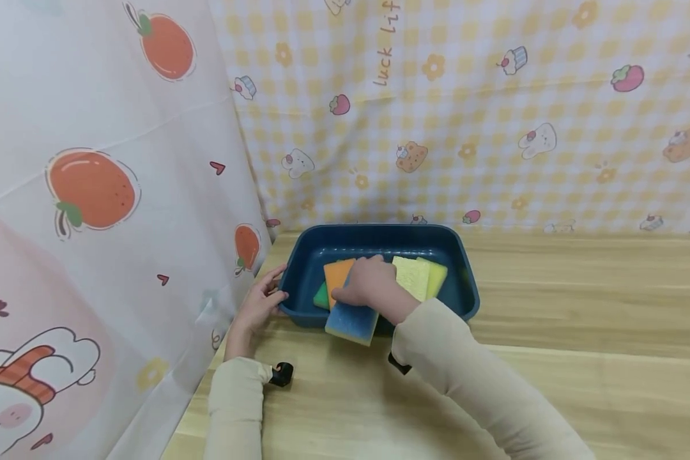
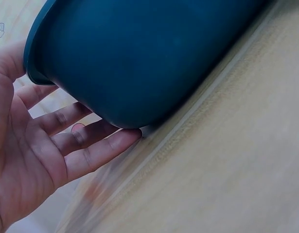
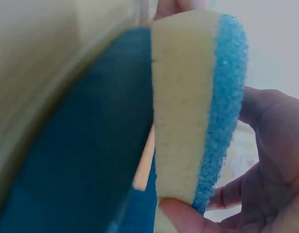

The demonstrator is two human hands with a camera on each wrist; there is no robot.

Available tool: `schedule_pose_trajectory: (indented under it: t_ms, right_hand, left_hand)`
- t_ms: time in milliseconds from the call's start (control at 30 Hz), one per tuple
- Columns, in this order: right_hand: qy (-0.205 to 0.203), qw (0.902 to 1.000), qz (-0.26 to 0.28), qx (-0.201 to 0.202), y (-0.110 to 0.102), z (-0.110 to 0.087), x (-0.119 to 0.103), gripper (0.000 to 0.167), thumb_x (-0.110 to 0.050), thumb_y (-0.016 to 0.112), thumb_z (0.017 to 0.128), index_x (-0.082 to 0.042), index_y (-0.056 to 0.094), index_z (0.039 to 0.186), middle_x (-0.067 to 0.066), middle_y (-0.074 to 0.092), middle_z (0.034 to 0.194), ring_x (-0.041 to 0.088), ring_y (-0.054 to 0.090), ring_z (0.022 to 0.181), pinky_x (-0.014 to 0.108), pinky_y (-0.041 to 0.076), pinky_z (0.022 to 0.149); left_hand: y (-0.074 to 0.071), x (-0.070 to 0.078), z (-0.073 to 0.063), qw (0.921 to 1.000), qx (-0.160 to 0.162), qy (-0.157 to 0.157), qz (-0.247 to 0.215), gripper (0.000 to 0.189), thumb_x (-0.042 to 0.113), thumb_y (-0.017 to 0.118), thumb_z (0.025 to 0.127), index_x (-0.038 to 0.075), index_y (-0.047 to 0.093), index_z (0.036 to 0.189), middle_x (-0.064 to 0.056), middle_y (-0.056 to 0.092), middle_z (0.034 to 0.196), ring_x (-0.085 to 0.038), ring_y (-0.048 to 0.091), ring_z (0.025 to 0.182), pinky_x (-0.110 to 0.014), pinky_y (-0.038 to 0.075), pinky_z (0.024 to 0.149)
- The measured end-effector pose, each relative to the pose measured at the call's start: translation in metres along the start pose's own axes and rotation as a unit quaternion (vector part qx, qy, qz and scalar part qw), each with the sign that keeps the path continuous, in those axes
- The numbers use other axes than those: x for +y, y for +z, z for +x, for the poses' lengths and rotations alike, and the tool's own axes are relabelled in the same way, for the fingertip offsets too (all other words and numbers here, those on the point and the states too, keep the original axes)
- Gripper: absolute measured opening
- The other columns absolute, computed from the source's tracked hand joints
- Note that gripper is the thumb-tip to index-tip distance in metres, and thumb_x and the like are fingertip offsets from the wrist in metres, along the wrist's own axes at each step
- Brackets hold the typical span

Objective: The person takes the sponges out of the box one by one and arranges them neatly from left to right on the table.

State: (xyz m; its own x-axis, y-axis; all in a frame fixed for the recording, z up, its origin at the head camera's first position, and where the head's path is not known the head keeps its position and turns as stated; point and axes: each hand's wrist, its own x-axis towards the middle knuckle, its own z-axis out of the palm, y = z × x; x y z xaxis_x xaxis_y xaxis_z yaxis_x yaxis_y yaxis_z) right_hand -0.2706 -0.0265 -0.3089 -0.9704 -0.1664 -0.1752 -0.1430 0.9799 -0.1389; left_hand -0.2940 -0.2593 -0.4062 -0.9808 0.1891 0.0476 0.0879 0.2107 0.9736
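Note:
A dark blue plastic tub stands on the wooden table near the back wall. Inside lie an orange sponge, a green one and two yellow ones. My right hand grips a blue-and-cream sponge that leans over the tub's front rim; its cream foam and blue scrub layer fill the right wrist view, with the thumb below. My left hand rests flat against the tub's left outer wall, fingers straight.
A patterned cloth hangs at the left and behind the tub. Wooden tabletop stretches to the right and front. Small black wrist cameras sit at both sleeves.

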Motion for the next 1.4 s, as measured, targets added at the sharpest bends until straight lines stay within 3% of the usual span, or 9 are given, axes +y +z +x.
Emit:
schedule_pose_trajectory:
  t_ms: [167,267,367,667,933,1133,1400]
  right_hand:
    - [-0.023,0.9995,-0.019,-0.007,0.005,-0.013,-0.018,0.062,-0.063,0.051,0.076,-0.007,0.065,0.1,0.011,0.055,0.101,0.024,0.047,0.088,0.042,0.044,0.073]
    - [-0.036,0.999,-0.027,-0.003,0.007,-0.021,-0.028,0.067,-0.062,0.05,0.077,-0.006,0.062,0.111,0.017,0.051,0.12,0.03,0.049,0.102,0.045,0.043,0.08]
    - [-0.051,0.9983,-0.027,0.0,0.01,-0.031,-0.036,0.075,-0.062,0.051,0.077,-0.002,0.053,0.122,0.02,0.048,0.124,0.031,0.048,0.106,0.045,0.043,0.083]
    - [-0.091,0.9952,-0.035,0.002,0.02,-0.056,-0.05,0.068,-0.06,0.054,0.075,-0.002,0.057,0.109,0.01,0.055,0.089,0.021,0.045,0.08,0.04,0.044,0.07]
    - [-0.117,0.991,-0.065,0.005,0.047,-0.067,-0.058,0.066,-0.063,0.052,0.075,-0.005,0.059,0.105,0.008,0.053,0.088,0.021,0.044,0.078,0.038,0.042,0.063]
    - [-0.103,0.9933,-0.053,0.0,0.072,-0.064,-0.06,0.07,-0.064,0.054,0.073,-0.001,0.059,0.105,0.01,0.051,0.082,0.022,0.042,0.074,0.038,0.04,0.062]
    - [-0.071,0.9955,-0.059,-0.019,0.094,-0.058,-0.062,0.081,-0.067,0.053,0.072,-0.001,0.055,0.119,0.016,0.055,0.11,0.03,0.052,0.094,0.045,0.043,0.077]
  left_hand:
    - [-0.003,0.002,0.003,1.0,-0.001,0.001,0.008,0.061,0.0,0.045,0.086,0.017,0.029,0.142,-0.028,0.04,0.129,-0.035,0.05,0.103,-0.04,0.053,0.065]
    - [-0.004,0.002,0.004,0.9999,-0.002,0.004,0.011,0.061,0.0,0.044,0.087,0.018,0.028,0.143,-0.028,0.041,0.129,-0.035,0.051,0.102,-0.039,0.053,0.065]
    - [-0.005,0.002,0.005,0.9999,0.001,0.005,0.015,0.06,0.001,0.044,0.087,0.019,0.028,0.143,-0.028,0.042,0.128,-0.036,0.052,0.101,-0.039,0.053,0.065]
    - [-0.006,0.002,0.006,0.9998,0.003,0.012,0.016,0.06,0.001,0.045,0.086,0.017,0.03,0.142,-0.027,0.042,0.129,-0.038,0.051,0.103,-0.038,0.053,0.064]
    - [-0.005,0.007,0.005,0.9999,0.001,0.01,0.013,0.059,0.0,0.045,0.087,0.015,0.029,0.142,-0.028,0.041,0.129,-0.04,0.051,0.103,-0.038,0.053,0.064]
    - [-0.005,0.001,0.006,0.9998,0.0,0.012,0.015,0.059,0.0,0.044,0.087,0.015,0.029,0.142,-0.028,0.041,0.129,-0.038,0.052,0.102,-0.041,0.053,0.065]
    - [-0.002,-0.002,0.003,0.9999,-0.003,0.009,0.006,0.059,-0.001,0.044,0.087,0.015,0.03,0.142,-0.027,0.042,0.129,-0.038,0.052,0.101,-0.04,0.053,0.063]
